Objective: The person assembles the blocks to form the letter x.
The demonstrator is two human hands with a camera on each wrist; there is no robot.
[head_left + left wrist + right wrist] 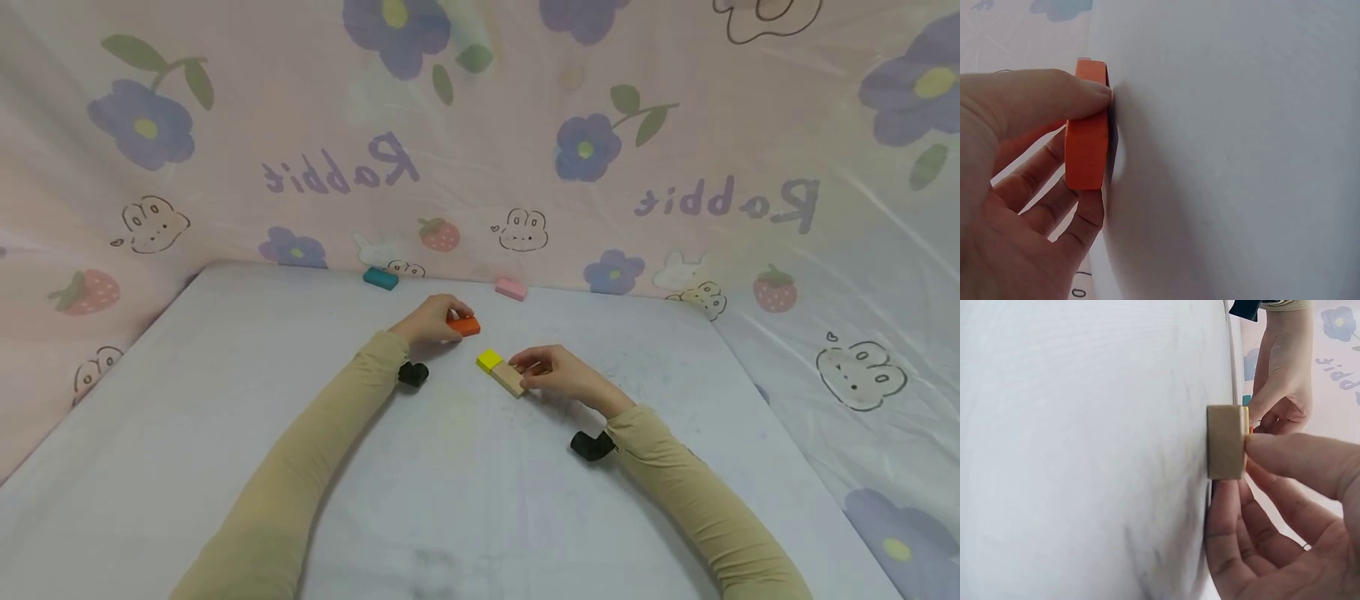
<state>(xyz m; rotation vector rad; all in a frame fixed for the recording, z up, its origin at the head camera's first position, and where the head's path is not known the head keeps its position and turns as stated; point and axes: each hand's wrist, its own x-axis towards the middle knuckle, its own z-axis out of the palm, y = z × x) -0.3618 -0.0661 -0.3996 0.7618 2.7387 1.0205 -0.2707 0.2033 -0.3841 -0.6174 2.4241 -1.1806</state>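
Note:
My left hand (433, 321) pinches an orange block (465, 326) between thumb and fingers. The left wrist view shows the thumb (1054, 97) across the block's near side, with the fingers behind it. Close to the tabletop, that block may or may not touch it; I cannot tell. To its right and nearer me, my right hand (558, 372) holds a plain wooden block (508, 379) lying on the table. A yellow block (490, 360) sits end to end with the wooden one. In the right wrist view, the thumb is at the wooden block's (1225, 442) upper edge and fingers are beside it.
A teal block (381, 278) and a pink block (512, 288) lie at the back of the white table (450, 500). Behind stands a printed cloth wall (480, 108). Black wrist cameras hang at the left cuff (413, 374) and the right cuff (592, 446).

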